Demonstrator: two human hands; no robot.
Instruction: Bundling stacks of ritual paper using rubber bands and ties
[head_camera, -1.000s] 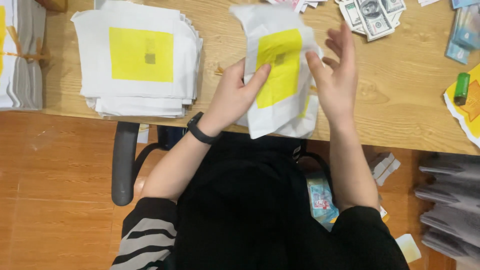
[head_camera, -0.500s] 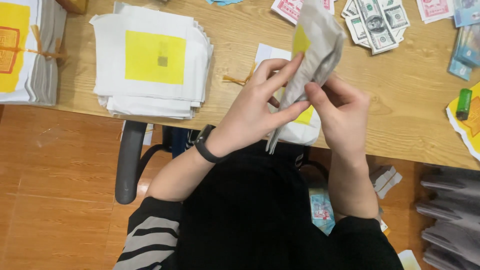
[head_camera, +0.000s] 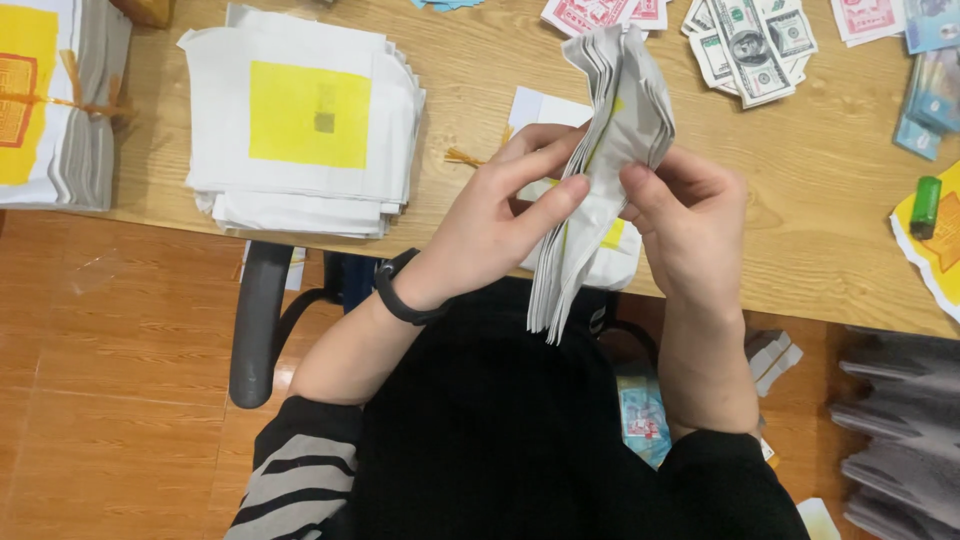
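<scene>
I note both hands, left hand (head_camera: 500, 215) and right hand (head_camera: 690, 225), remain clamped on the folded paper bundle (head_camera: 600, 170), now held edge-on above the table (head_camera: 480, 60) edge, little changed since half a second ago.

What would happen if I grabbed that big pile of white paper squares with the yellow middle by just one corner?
The pile of white paper sheets with yellow squares would probably flop and spill: its edges already sit uneven and loose. The folded bundle of similar sheets between the left hand and right hand bends easily, so it looks soft, not stiff.
</scene>
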